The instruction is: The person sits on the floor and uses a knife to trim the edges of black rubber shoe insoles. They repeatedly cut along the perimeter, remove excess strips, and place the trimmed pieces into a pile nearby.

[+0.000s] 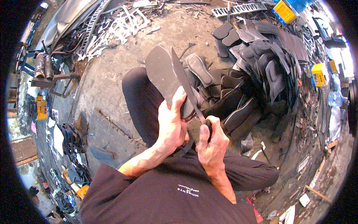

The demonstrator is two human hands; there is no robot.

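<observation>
My left hand (pixel 172 121) is closed round the narrow end of a dark grey shoe sole (pixel 160 69), its thumb lying on the flat face. The sole's wide end tilts up and away from me. A thin dark strip (pixel 181 76) stands off along the sole's right edge. My right hand (pixel 213 143) is closed round the dark handle of a knife (pixel 201 118), whose narrow grey blade touches the sole's lower right edge. Part of the handle is hidden by the fingers. Another dark strip (pixel 184 149) hangs below the hands, over my lap.
A large heap of black soles (pixel 261 67) lies to the right, reaching close to my right hand. White cut-out scraps (pixel 128 24) lie at the far left. A metal stand (pixel 56 78) is on the left. Yellow boxes (pixel 319 74) stand at the right side.
</observation>
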